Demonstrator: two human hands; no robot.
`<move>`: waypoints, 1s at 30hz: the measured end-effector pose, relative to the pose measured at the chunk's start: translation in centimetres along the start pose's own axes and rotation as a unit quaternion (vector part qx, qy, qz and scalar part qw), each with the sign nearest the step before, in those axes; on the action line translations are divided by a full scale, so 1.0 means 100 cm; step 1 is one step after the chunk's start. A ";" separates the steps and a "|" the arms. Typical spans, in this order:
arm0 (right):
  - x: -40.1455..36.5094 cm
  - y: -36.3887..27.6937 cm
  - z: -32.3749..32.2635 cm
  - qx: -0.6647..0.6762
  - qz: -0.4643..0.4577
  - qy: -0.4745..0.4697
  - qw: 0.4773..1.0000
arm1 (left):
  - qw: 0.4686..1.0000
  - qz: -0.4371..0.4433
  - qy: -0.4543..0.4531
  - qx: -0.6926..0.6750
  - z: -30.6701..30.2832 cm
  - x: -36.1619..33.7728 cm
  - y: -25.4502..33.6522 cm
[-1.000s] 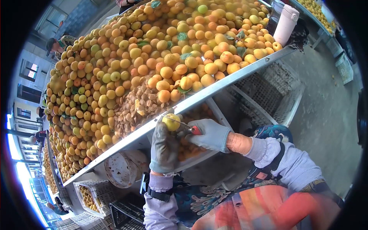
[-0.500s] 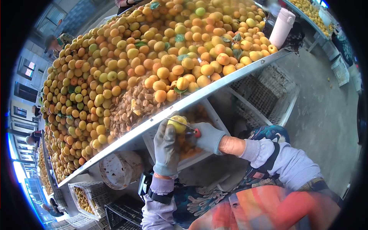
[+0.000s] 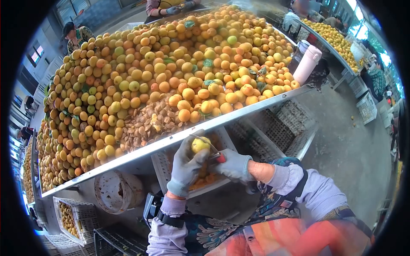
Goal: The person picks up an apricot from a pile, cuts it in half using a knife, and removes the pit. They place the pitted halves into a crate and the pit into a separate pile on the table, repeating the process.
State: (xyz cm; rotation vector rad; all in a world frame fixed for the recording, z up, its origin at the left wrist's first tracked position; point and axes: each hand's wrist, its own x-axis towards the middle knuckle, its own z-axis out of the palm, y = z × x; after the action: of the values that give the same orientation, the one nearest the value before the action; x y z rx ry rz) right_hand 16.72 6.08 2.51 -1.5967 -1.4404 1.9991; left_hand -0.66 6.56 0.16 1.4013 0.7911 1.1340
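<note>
My left hand [image 3: 183, 165], in a grey glove, is closed round a yellow-green apricot [image 3: 200, 145] just below the table's edge. In my gloved right hand [image 3: 235, 164] is a small knife [image 3: 221, 158] with a red handle, its thin blade lying against the fruit. Both hands are close together above a white crate [image 3: 160, 170] that holds orange pieces, which my hands partly cover. Past the metal rim [image 3: 171, 140], a heap of brown apricot pits [image 3: 150, 120] lies against a large pile of apricots [image 3: 141, 72].
A pink flask [image 3: 307, 65] stands at the table's right corner. Under the table are a dirty white bucket [image 3: 112, 192] and an empty-looking crate [image 3: 294, 128]. At lower left is a crate of apricots [image 3: 70, 219]. A co-worker's gloved hands [image 3: 174, 9] are at the far side.
The view has turned, so the table sits lower and more people show beyond it. My hands remain together on the apricot; the fruit and blade have tilted slightly.
</note>
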 end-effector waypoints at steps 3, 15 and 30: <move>-0.003 -0.002 0.010 0.005 0.001 0.030 1.000 | 0.998 -0.003 0.047 -0.049 0.017 -0.002 -0.010; -0.003 0.002 0.008 -0.062 0.032 0.092 0.993 | 0.998 -0.002 0.001 -0.059 0.017 -0.003 -0.014; -0.013 0.006 0.018 -0.007 0.064 0.099 0.993 | 0.997 -0.009 0.006 -0.075 0.014 -0.001 -0.025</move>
State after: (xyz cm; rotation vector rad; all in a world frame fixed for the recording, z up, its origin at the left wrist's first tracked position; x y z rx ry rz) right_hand 15.98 3.98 2.76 -1.8766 -1.3131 1.8362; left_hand 0.95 6.43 -2.22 1.2606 0.7108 1.1638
